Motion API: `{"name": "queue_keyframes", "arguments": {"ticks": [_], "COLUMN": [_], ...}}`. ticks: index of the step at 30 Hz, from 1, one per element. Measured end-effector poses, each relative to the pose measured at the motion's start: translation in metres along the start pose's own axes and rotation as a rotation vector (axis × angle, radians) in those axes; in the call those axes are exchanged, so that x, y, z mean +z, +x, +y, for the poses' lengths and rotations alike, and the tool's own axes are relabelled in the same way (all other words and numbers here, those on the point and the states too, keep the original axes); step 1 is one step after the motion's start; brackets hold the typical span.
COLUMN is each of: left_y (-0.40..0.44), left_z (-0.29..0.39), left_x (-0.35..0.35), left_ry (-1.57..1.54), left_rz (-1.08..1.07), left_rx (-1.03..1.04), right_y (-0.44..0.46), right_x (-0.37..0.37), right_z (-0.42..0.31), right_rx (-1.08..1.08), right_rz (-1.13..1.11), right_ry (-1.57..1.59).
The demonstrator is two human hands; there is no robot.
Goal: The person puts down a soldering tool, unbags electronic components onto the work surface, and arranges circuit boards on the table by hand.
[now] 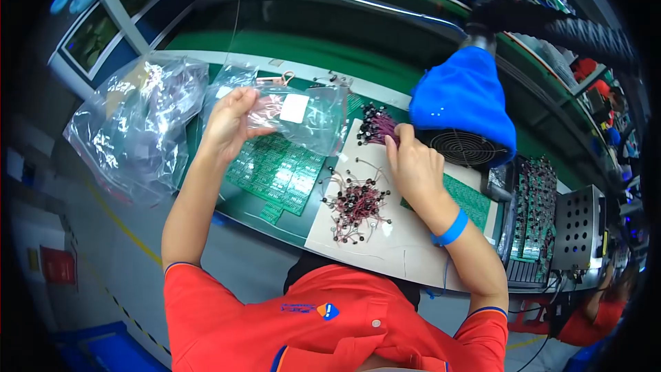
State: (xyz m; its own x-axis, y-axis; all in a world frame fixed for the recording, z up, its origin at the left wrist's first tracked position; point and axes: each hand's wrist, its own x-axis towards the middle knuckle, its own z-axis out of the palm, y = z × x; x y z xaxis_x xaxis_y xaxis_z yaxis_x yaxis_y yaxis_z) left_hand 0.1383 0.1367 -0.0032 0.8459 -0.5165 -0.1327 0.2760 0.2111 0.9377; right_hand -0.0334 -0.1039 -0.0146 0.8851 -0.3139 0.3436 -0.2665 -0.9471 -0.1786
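Note:
My left hand (pixel 231 124) pinches the edge of a clear plastic bag (pixel 320 120) that bears a white label (pixel 295 108). With fingers and thumb together, my right hand (pixel 418 172) grips a bundle of black-tipped wires (pixel 376 124), dark red along their length. Below it, a loose pile of similar wired parts (pixel 358 203) is spread over a beige sheet (pixel 406 255). Green circuit boards (pixel 279 172) lie under and in front of the plastic bag. Another green board (pixel 468 196) is partly covered by my right forearm.
A blue cloth-covered fan hood (pixel 465 89) stands just right of my right hand. Farther right are a rack of populated boards (pixel 537 213) and a perforated metal box (pixel 577 227). Large clear bags (pixel 138 131) hang over the table's left end. Co-workers sit beyond.

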Motion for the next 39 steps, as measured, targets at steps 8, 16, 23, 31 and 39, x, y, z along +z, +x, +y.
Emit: {"name": "queue_keyframes", "arguments": {"ticks": [8,16,23,31,39], "left_y": [-0.029,-0.030,-0.038,-0.034,0.021], "left_z": [-0.001,-0.031,-0.027,-0.015,-0.029], "left_x": [0.055,0.067,0.048,0.045,-0.079], "left_ry": [-0.151,-0.077,0.359,0.296,0.876], "left_rz": [-0.166,0.011,-0.115,-0.168,0.593], "left_rx": [0.016,0.114,0.116,0.296,0.526], "right_y": [0.006,-0.003,0.002,0.007,-0.002], "right_x": [-0.011,-0.008,-0.022,-0.035,-0.031], "right_z": [-0.024,-0.021,-0.012,-0.027,-0.017], "right_rx": [0.204,0.217,0.053,0.017,0.094], "right_rz": [-0.190,0.003,0.121,-0.102,-0.057], "right_ry": [1.068,1.382,1.068,1.065,1.198]}}
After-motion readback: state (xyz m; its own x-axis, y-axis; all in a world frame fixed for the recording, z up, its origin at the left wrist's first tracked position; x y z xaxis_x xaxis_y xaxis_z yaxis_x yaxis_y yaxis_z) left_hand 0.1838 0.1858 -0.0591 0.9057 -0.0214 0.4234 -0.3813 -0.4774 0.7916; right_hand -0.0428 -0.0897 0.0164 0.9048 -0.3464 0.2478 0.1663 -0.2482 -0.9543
